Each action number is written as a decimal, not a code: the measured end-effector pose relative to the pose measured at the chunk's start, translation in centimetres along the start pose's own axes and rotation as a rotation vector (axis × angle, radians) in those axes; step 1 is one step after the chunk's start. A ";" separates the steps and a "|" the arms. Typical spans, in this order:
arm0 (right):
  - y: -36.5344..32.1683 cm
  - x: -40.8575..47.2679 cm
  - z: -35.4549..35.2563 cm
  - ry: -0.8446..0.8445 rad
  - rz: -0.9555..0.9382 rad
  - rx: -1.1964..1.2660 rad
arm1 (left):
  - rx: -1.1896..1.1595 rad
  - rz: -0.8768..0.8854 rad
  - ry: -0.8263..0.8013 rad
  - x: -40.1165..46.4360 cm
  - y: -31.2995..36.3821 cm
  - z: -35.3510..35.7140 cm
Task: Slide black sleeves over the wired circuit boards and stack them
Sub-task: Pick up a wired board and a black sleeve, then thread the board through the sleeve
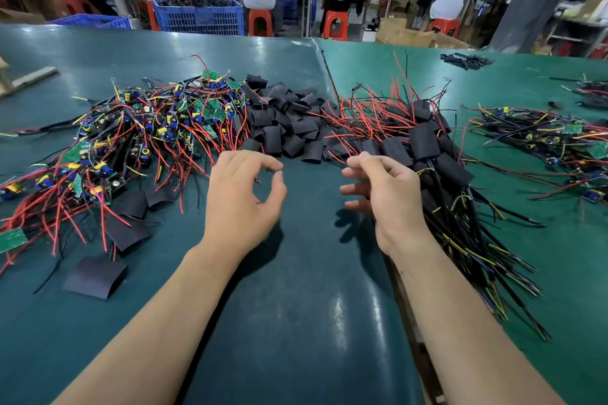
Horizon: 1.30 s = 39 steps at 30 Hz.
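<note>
Directly beyond both hands [245,197] [385,194] lies the sleeve pile [289,122].

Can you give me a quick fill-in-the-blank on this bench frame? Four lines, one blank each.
1. The bare circuit boards lie to the ____ of the loose sleeves.
2. The sleeved stack lies beside the ____ hand.
3. The left hand holds ____.
4. The stools are ____.

Missing: left; right; nothing; orange
</note>
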State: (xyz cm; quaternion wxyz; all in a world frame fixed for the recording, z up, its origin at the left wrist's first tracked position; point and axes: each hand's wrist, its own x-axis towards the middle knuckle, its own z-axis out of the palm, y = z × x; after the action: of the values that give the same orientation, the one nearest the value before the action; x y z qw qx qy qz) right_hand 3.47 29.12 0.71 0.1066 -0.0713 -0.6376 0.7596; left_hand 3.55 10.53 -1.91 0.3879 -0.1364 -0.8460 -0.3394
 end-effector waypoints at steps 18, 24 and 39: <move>2.4 -0.9 0.8 -0.340 -0.240 -0.686 | 0.543 -0.551 -0.152 0.9 -5.2 -1.0; 2.4 -0.9 0.6 -0.335 -0.218 -0.680 | 0.302 -0.473 0.006 1.1 -5.1 -0.9; 2.5 -0.9 0.6 -0.352 -0.209 -0.726 | 0.318 -0.462 -0.049 1.2 -5.6 -0.4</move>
State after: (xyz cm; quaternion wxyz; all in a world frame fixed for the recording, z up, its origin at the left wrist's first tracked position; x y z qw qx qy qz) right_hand 3.97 27.90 -1.62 0.0404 0.0921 -0.8764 0.4710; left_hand 0.19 6.13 -3.48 0.2961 0.1146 -0.9064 -0.2786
